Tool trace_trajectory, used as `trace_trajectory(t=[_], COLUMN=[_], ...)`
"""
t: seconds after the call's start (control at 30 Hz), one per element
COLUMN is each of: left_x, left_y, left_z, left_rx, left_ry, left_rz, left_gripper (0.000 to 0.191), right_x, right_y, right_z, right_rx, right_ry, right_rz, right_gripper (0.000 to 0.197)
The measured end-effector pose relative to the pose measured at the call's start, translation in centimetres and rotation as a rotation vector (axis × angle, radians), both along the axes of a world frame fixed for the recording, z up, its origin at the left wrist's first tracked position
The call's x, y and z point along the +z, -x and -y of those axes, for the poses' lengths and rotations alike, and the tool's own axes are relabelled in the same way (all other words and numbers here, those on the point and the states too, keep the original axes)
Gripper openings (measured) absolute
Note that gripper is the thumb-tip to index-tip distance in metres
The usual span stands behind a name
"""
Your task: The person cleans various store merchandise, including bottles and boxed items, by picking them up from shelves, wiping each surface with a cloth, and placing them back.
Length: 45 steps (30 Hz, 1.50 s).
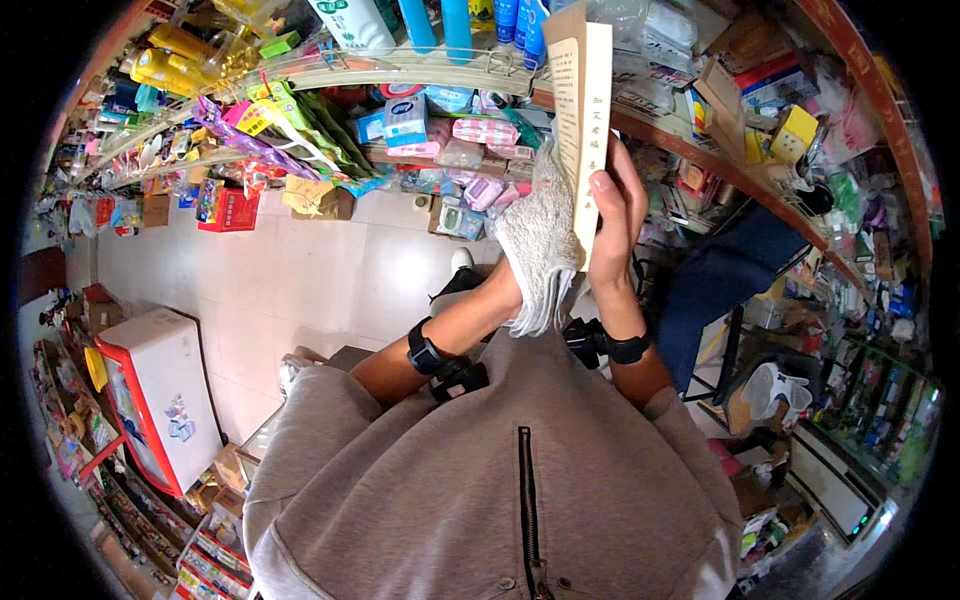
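My right hand (616, 210) grips the lower part of a cream cardboard box (592, 135), its thumb on the narrow side. The box stands upright and bears printed writing on the narrow side and on a broad face. A grey-white terry cloth (540, 225) drapes over my left hand (516, 289), with its fringed edge hanging near the wrist. That cloth lies against the box's lower left side. Most of the left hand, including the fingers, is hidden beneath it.
Shop shelves (420, 75) with bottles and packets curve ahead. Red cartons (229, 208) stand at the left, above the tiled floor (300, 255). A red-rimmed chest freezer (161, 397) is farther left. Dark blue cloth (712, 277) hangs at the right, near a white sandal (776, 390).
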<state>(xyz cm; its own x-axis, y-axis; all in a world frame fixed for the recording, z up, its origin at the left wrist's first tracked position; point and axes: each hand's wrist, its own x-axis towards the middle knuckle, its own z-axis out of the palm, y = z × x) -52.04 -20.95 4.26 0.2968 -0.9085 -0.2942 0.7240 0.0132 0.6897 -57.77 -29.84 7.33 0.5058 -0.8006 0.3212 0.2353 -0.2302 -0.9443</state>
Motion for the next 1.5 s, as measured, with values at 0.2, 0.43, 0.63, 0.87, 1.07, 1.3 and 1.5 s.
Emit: trace_trajectory(t=[0.2, 0.43, 0.63, 0.87, 1.07, 1.3, 1.5], left_x=[-4.8, -0.7, -0.4, 0.3, -0.1, 0.3, 1.7], left_y=[-0.7, -1.3, -2.8, -5.0, -7.7, -4.1, -1.6], left_z=[1.1, -0.4, -0.8, -0.7, -1.1, -1.3, -2.2], left_rx=[0.074, 0.155, 0.080, 0.238, 0.216, 0.094, 0.059], left_ry=[0.082, 0.030, 0.032, -0.140, -0.053, 0.014, 0.028], left_rz=[0.292, 0.160, -0.167, -0.002, -0.037, -0.103, -0.162], left_gripper=[0.035, 0.042, 0.045, 0.045, 0.054, 0.057, 0.058], right_x=[-1.1, -0.2, -1.2, -2.6, -2.8, -2.2, -2.1], right_y=[1.5, 2.8, 4.4, 6.3, 6.9, 4.5, 4.3], right_z=[0.6, -0.3, -0.1, -1.9, -3.8, -3.9, -2.0], right_rx=[0.165, -0.097, 0.014, 0.225, 0.290, 0.001, -0.126], right_ry=[-0.303, 0.096, -0.031, -0.100, -0.281, -0.068, 0.067], right_rz=[0.217, -0.356, -0.305, -0.447, -0.362, -0.366, -0.251], right_gripper=[0.053, 0.032, 0.026, 0.027, 0.030, 0.029, 0.030])
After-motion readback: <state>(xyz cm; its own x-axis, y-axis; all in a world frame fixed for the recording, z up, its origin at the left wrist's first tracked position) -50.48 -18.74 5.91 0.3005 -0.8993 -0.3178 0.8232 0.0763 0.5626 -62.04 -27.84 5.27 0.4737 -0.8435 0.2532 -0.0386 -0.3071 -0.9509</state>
